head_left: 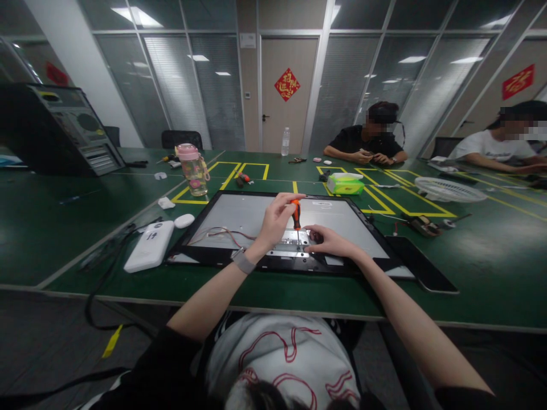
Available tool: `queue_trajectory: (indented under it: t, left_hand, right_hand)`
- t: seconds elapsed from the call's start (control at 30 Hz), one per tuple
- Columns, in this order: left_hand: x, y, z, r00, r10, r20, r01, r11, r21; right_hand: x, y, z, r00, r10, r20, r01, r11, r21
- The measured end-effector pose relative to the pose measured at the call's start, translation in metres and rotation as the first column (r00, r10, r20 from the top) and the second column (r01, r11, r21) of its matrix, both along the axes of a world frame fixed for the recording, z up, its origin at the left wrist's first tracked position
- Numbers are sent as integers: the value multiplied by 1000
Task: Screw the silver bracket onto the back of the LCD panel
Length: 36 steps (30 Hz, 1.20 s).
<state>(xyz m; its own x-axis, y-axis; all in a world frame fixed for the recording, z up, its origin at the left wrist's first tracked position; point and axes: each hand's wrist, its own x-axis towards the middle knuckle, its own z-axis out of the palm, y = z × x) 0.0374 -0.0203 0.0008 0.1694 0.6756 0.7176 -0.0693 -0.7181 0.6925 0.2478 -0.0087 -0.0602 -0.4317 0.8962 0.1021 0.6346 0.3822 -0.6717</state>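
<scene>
An orange-and-black screwdriver point(296, 217) stands nearly upright, its tip down on a silver metal bracket point(290, 254). The fingers of my left hand point(276, 221) are closed around the top of its handle. My right hand point(332, 241) rests at the bracket's right side, thumb and forefinger apart and curved near the screwdriver's shaft; its other fingers lie in shadow. Under both hands is a flat grey display panel point(252, 212) with a black frame, lying flat on the table. Thin coloured wires point(226, 231) run across the panel to the left of the bracket.
On the green table point(265, 293), a white power bank point(149, 246) and a pink-lidded bottle point(192, 171) stand left. A black phone point(421, 265) lies right, a tissue pack point(345, 183) behind. A computer case point(60, 128) is far left. Two people sit across at right.
</scene>
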Motion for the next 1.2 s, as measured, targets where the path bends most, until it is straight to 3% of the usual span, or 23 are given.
queue_trajectory:
  t: [0.1,0.37,0.6,1.0,1.2]
  left_hand:
    - [-1,0,1,999,-39,19,40,998,-42]
    - [1,0,0,995,97,9,-97,995,23]
    - [-3,-1,4,998,54,-42,-53,998,38]
    - [1,-2,2,988,153,1,-153,988,24]
    - [1,2,0,994,103,27,-102,994,-36]
  right_hand:
    - [0,0,0,1000,3,-1,-3,1000,0]
    - [0,0,-1,1000,0,-25,0,1000,3]
    - [0,1,-1,999,14,-33,-14,1000,-5]
    - [0,1,-1,1000,13,-14,-13,1000,0]
    - [-1,-3,3,1000,0,-13,0,1000,-13]
